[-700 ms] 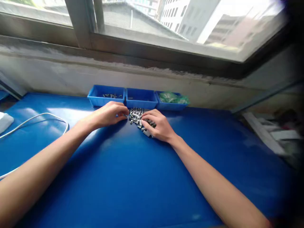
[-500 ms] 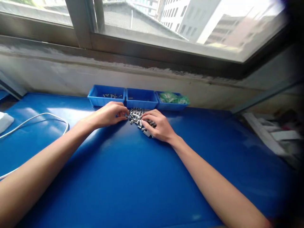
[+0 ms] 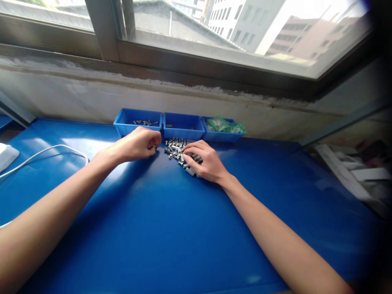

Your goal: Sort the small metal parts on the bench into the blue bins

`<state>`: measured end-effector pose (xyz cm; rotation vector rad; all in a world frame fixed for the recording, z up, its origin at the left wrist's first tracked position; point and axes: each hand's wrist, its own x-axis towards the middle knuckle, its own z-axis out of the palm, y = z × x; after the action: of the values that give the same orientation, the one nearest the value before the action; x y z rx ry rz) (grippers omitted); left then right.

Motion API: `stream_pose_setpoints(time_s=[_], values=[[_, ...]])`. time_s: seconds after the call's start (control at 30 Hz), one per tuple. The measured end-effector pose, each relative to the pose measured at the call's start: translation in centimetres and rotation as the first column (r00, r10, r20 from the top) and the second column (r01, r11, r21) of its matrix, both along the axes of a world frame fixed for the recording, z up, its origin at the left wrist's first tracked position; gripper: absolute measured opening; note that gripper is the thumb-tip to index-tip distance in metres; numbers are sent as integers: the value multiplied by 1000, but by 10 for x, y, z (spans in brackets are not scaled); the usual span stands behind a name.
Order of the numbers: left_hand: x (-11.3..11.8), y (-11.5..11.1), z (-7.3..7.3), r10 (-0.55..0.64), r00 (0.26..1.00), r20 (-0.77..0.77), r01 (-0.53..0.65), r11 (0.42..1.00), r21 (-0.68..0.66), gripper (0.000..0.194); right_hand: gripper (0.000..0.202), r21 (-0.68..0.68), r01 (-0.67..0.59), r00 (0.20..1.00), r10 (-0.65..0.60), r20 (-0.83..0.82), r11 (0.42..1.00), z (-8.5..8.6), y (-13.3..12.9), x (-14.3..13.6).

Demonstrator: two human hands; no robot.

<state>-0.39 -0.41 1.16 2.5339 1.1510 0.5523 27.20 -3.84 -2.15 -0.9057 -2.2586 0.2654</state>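
On the blue tabletop lies a pile of small metal parts (image 3: 174, 151), bolt-like pieces on the left and longer cylindrical ones towards the right. My left hand (image 3: 139, 143) is just left of the pile, its fingers curled in to the thumb. A small dark bit shows at those fingertips, too small to name. Over the right part of the pile rests my right hand (image 3: 206, 161), fingers bent and thumb apart from them. Its palm and fingers hide some of the parts.
Behind the pile stand three blue bins: a left bin (image 3: 122, 130) with small screws, a middle bin (image 3: 183, 133) with a few pieces, and a right bin (image 3: 222, 136) with green bags (image 3: 221, 123). A white cable (image 3: 45, 152) runs across the table's left side.
My left hand has drawn slightly left, away from the pile, and its fingers have curled in more. The right hand has stayed on the pile.
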Motion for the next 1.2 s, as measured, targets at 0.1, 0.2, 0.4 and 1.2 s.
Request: stream_pose_setpoints(time_s=[0.1, 0.2, 0.4, 1.2], values=[[0, 0, 3, 17, 999, 46, -19, 998, 59, 19, 13, -3, 0, 1000, 0, 4, 1000, 0, 0, 1], [2, -2, 8, 63, 987, 146, -72, 996, 54, 20, 13, -7, -4, 1000, 4, 2, 1000, 0, 0, 1], [7, -9, 15, 201, 926, 319, -173, 978, -114, 33, 12, -9, -5, 1000, 5, -8, 1000, -1, 1, 0], [-4, -3, 16, 325, 864, 384, -316, 945, -88, 28, 14, -26, 13, 1000, -12, 4, 1000, -1, 0, 1]])
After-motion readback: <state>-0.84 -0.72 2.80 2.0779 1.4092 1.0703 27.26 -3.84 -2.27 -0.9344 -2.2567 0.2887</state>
